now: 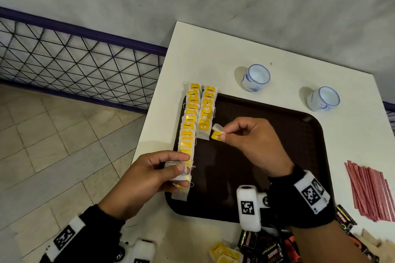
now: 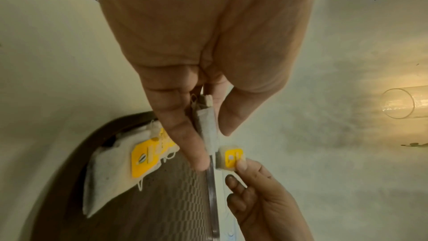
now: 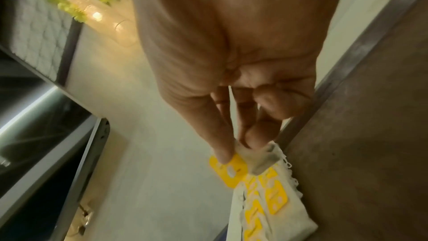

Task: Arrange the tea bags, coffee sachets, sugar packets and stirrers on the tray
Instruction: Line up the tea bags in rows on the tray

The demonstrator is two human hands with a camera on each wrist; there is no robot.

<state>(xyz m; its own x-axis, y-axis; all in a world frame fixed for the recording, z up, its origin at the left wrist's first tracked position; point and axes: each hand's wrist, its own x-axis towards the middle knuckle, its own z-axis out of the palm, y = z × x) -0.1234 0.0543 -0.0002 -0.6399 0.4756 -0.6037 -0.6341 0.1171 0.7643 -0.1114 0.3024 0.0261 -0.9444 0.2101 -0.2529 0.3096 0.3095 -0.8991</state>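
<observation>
Pinching one tea bag (image 1: 217,132) by its yellow tag, your right hand (image 1: 254,145) holds it above the dark brown tray (image 1: 267,156), just beside the second row. Your left hand (image 1: 149,177) grips a small stack of tea bags (image 1: 181,174) at the near end of the first row.

- Rows of tea bags (image 1: 192,117): two, overlapping, along the tray's left edge; yellow tags, one reading "CONNECT", the rest too small to read.
- Coffee sachets (image 1: 271,250): black, marked "KOPIKO", at the near table edge, off the tray.
- Loose tea bags (image 1: 224,253): beside the sachets.
- Stirrers (image 1: 372,192): red bundle, right of the tray.
- Cups (image 1: 256,77): two, white and blue, beyond the tray.
- Table (image 1: 203,53): white.
</observation>
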